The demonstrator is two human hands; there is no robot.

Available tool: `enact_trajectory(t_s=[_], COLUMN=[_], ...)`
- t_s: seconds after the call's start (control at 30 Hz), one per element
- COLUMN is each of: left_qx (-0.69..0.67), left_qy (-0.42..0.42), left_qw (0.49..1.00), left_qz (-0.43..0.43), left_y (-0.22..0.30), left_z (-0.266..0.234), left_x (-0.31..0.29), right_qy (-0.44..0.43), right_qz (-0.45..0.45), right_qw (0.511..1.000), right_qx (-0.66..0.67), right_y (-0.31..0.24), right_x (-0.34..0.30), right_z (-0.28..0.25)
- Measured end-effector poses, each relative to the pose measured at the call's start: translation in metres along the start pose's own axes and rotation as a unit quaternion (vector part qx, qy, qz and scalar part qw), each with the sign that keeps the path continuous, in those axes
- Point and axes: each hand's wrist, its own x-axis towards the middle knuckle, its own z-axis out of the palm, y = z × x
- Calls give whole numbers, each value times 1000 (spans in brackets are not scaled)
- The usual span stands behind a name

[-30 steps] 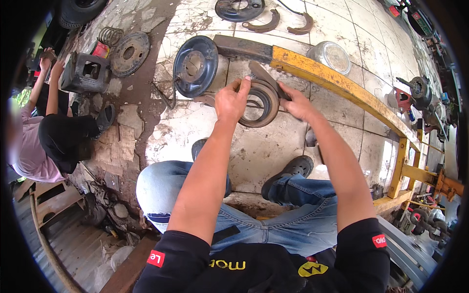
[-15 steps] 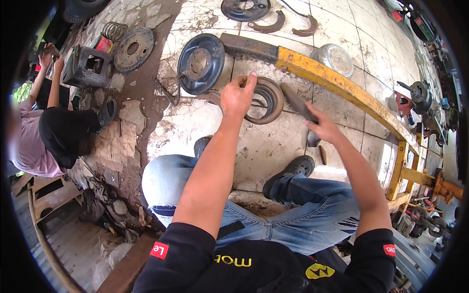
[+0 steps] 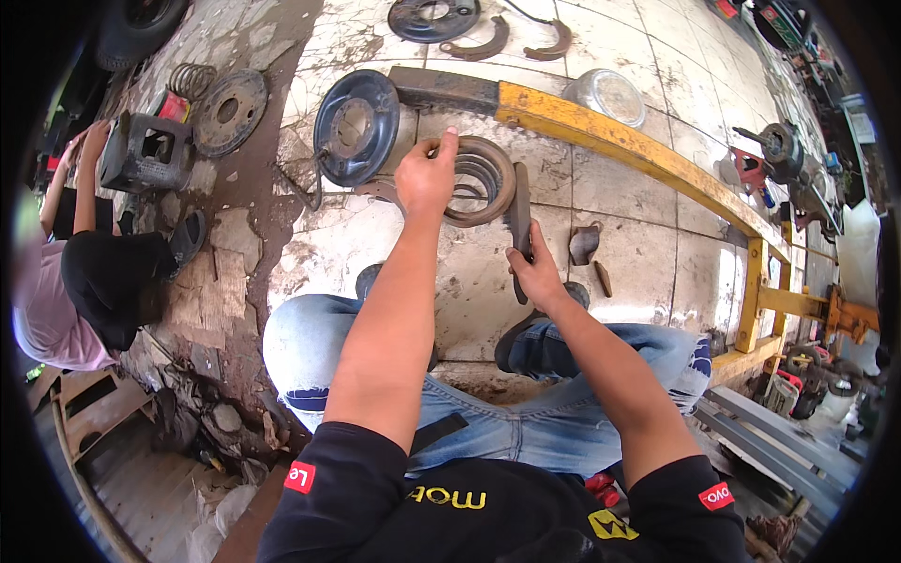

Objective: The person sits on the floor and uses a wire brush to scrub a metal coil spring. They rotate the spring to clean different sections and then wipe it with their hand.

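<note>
In front of me, my left hand (image 3: 427, 178) is closed with its thumb up on the left edge of a rusty brown coil spring (image 3: 508, 188). The spring's open end faces me and several nested rings show inside. My right hand (image 3: 535, 272) grips the lower part of a long, flat, dark tool that looks like a wire brush (image 3: 521, 202). It stands nearly upright beside the right edge of the spring; whether the two touch, I cannot tell. Behind my left hand, a black round brake backing plate (image 3: 357, 129) leans against a dark end of the yellow steel beam (image 3: 610, 141).
Brake shoes (image 3: 481, 42) and another round plate (image 3: 434, 17) lie at the back. A silver round can (image 3: 608, 97) stands behind the beam. Small metal pieces (image 3: 584, 244) lie right of my right hand. A person (image 3: 103, 272) sits at the left near a dark crate-like block (image 3: 150, 153).
My right hand has brought the brush-like tool leftward and turned it from slanted to nearly upright beside the spring. My left hand keeps its grip on the spring. The whole view has shifted slightly.
</note>
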Motion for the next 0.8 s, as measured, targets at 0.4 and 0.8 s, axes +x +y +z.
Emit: enact_trajectory(t_s=[0.4,0.8], left_qx=[-9,-58], left_qy=[8,26], left_qw=[1000,998], left_qz=[10,-7], left_y=[-10,-6], left_z=[5,10], left_x=[2,-2], right_qy=[13,104], right_qz=[13,-133], right_qw=[1000,980], right_qx=[-13,-109], right_y=[-60,-99], right_x=[-44,-6], right_z=[-42,9])
